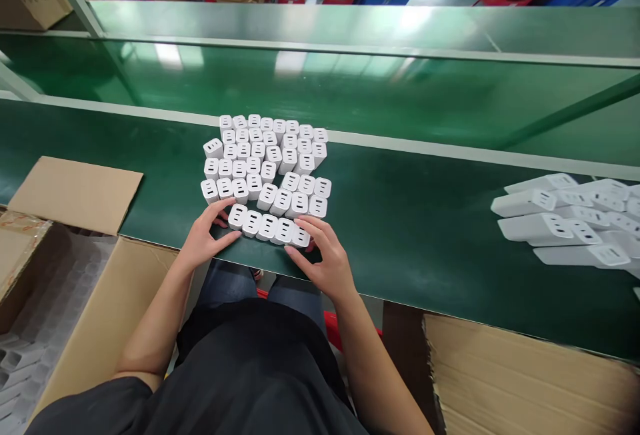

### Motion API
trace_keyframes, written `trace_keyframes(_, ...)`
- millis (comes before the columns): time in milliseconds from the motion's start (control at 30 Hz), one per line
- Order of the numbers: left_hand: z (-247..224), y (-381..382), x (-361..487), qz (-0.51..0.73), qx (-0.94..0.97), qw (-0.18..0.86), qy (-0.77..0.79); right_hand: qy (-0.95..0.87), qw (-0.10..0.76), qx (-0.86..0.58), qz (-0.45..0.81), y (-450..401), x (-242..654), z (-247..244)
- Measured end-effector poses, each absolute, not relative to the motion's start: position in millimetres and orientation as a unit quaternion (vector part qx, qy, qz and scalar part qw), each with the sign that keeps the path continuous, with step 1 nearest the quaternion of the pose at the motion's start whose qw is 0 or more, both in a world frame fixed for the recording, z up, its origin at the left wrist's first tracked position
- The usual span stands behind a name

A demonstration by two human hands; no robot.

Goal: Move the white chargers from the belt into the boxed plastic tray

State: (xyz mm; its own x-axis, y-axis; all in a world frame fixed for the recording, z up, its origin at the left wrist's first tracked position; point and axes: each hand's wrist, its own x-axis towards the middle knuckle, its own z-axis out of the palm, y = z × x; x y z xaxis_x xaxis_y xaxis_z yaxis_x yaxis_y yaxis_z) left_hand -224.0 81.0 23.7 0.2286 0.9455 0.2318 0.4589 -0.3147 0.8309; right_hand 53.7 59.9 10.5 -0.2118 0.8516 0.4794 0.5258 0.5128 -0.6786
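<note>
Several white USB chargers [253,150] stand upright in uneven rows on the green bench, their slotted ends facing up. A separate front row of chargers [269,227] lies nearest my body, between my two hands. My left hand [210,230] is closed round the left end of this row, thumb in front and fingers behind. At its right end, my right hand [325,256] grips the last charger, with the thumb on the near side and the index finger on the far side. The other fingers of both hands are partly hidden.
More white chargers [575,218] lie in a pile at the right. A cardboard flap [75,192] rests on the bench at left, above an open carton [115,295] with clear plastic trays [55,308]. Another carton [525,375] stands at lower right. A pale rail [400,146] runs behind.
</note>
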Motion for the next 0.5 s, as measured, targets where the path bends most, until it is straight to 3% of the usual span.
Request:
trace_keyframes(367, 33, 78, -214, 0.337, 0.743, 0.372, 0.443, -0.750, 0.432, -0.448, 0.223, 55, 79, 10)
trace_keyframes(500, 29, 77, -193, 0.345, 0.755, 0.347, 0.436, -0.747, 0.427, -0.466, 0.206, 53, 94, 7)
